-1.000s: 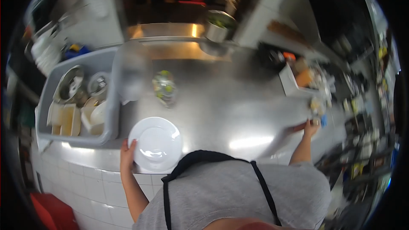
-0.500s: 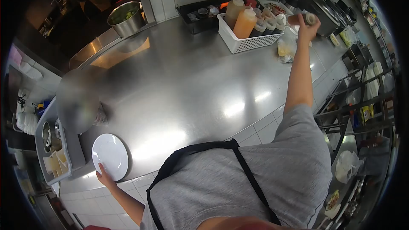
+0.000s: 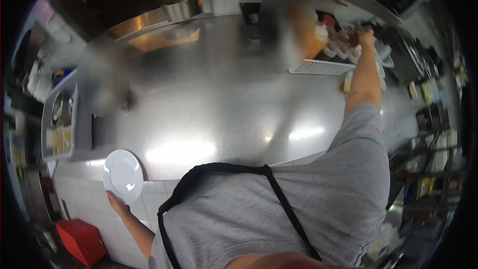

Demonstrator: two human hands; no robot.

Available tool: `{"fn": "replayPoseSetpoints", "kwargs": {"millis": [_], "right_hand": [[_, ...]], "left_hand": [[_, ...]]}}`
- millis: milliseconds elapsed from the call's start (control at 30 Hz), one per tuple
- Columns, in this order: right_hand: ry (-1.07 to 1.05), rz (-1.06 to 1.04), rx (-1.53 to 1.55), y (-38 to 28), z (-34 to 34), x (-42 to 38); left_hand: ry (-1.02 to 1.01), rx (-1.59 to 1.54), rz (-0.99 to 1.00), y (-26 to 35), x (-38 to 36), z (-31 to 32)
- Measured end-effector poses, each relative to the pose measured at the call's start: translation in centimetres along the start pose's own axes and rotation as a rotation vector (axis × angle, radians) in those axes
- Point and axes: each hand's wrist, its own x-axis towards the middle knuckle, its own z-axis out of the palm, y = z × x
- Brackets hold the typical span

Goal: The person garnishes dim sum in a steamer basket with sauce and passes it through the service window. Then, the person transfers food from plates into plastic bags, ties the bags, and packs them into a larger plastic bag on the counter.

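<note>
A white round plate (image 3: 123,175) is gripped at its lower edge by my left hand (image 3: 117,203), at the counter's near left edge. My right hand (image 3: 367,38) reaches to the far right and is closed around a reddish-brown bottle (image 3: 354,38), beside the other bottles. Those squeeze bottles, one of them orange (image 3: 316,42), stand in a white perforated basket (image 3: 321,67). A grey blur covers the basket's left part. Just below my right hand lies a plastic bag with yellowish contents (image 3: 347,82).
The steel counter (image 3: 224,104) spans the middle. A metal pot (image 3: 180,6) with green contents stands at the back. A grey tub (image 3: 83,119) with containers sits at the left, a red box (image 3: 82,241) on the floor below it. Racks (image 3: 428,154) stand at the right.
The view has turned, shifting the counter items rightward. My right hand has brought the bottle to the basket's right end. My left hand has drawn the plate slightly off the counter's near edge.
</note>
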Motion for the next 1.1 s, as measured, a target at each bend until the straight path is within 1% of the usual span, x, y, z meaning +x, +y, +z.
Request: {"fn": "replayPoseSetpoints", "kwargs": {"millis": [33, 67, 100, 133, 167, 200, 233, 267, 300, 333, 400, 433, 467, 533, 567, 633, 700, 733, 767, 800, 833, 867, 900, 933, 967, 1000, 1067, 1100], "right_hand": [[-0.005, -0.128, -0.208, 1.1, 1.5, 1.3], [-0.186, -0.575, -0.868, 2.8, 3.1, 3.5], [-0.158, -0.611, -0.825, 3.9, 4.4, 4.1], [-0.271, -0.669, -0.804, 4.1, 4.4, 4.5], [-0.429, -0.591, -0.797, -1.6, -1.1, 0.0], [-0.389, -0.499, -0.711, 3.0, 4.8, 4.5], [-0.482, -0.598, -0.832, 2.8, 5.2, 5.1], [-0.596, -0.418, -0.457, 4.1, 6.9, 5.8], [-0.676, -0.188, 0.028, 5.4, 8.7, 6.6], [-0.691, 0.012, 0.407, 6.6, 10.3, 7.4], [-0.838, -0.139, 0.249, 7.2, 10.8, 7.8], [-0.816, -0.183, 0.065, 6.2, 10.4, 6.9], [-0.723, -0.199, -0.123, 5.0, 9.8, 5.6], [-0.533, -0.164, -0.371, 3.4, 8.3, 3.2], [-0.436, -0.134, -0.465, 2.7, 7.6, 2.3], [-0.24, -0.052, -0.635, 1.5, 5.6, 0.7], [-0.034, 0.054, -0.748, -0.5, 2.2, -1.6], [0.082, 0.096, -0.736, -2.3, 0.2, -3.3], [0.213, 0.117, -0.658, -4.9, -1.9, -5.2], [0.55, 0.06, -0.372, -1.7, 1.1, -0.6], [0.582, 0.1, -0.265, -7.5, -3.6, -5.7], [0.826, -0.115, -0.062, -7.8, -3.4, -5.8], [0.953, -0.242, 0.214, -11.7, -4.4, -8.7], [1.06, -0.363, 0.491, -16.1, -6.4, -13.6], [0.912, -0.446, 0.724, -22.0, -8.9, -19.8], [0.755, -0.518, 0.95, -28.8, -11.2, -26.5], [0.611, -0.778, 1.239, -41.0, -13.4, -37.3], [0.314, -0.704, 1.275, -46.9, -16.9, -45.2]], "left_hand": [[-0.039, -0.047, -0.008, -0.8, 0.3, -1.7], [-0.063, -0.101, -0.012, -1.8, 0.2, -3.7], [-0.004, -0.125, -0.045, -2.6, 0.0, -5.2], [0.062, -0.15, -0.078, -3.2, -0.3, -6.3], [0.152, -0.125, -0.018, -3.9, -0.7, -7.5], [0.109, -0.172, -0.018, -5.3, 0.1, -9.9], [0.14, -0.19, -0.03, -5.8, -0.7, -11.4], [0.159, -0.207, -0.038, -5.9, -1.2, -12.3], [0.225, -0.231, -0.062, -5.8, -2.3, -12.8], [0.287, -0.256, -0.08, -5.7, -3.4, -13.5], [0.377, -0.264, -0.096, -7.6, -4.3, -16.0], [0.42, -0.264, -0.104, -8.5, -4.7, -17.3], [0.453, -0.272, -0.111, -9.2, -5.5, -18.3], [0.536, -0.324, -0.183, -10.5, -7.5, -19.7], [0.573, -0.337, -0.196, -11.3, -8.5, -19.9], [0.553, -0.404, -0.226, -12.3, -10.3, -21.7], [0.668, -0.22, -0.287, -14.8, -10.8, -24.9], [0.709, -0.174, -0.302, -17.6, -10.0, -27.5], [0.83, -0.042, -0.398, -14.8, -11.3, -25.8], [0.857, -0.056, -0.386, -14.6, -11.5, -26.8], [0.856, -0.22, -0.348, -16.4, -11.0, -27.4], [0.857, -0.382, -0.315, -17.4, -11.1, -27.9], [0.887, -0.398, -0.32, -17.9, -11.3, -28.2], [0.913, -0.313, -0.349, -18.0, -11.3, -28.2], [0.934, -0.228, -0.371, -17.7, -10.9, -29.3], [0.915, -0.306, -0.364, -18.7, -10.2, -31.0], [0.876, -0.424, -0.339, -22.3, -8.1, -34.0], [0.862, -0.459, -0.319, -23.6, -6.9, -35.5]]}}
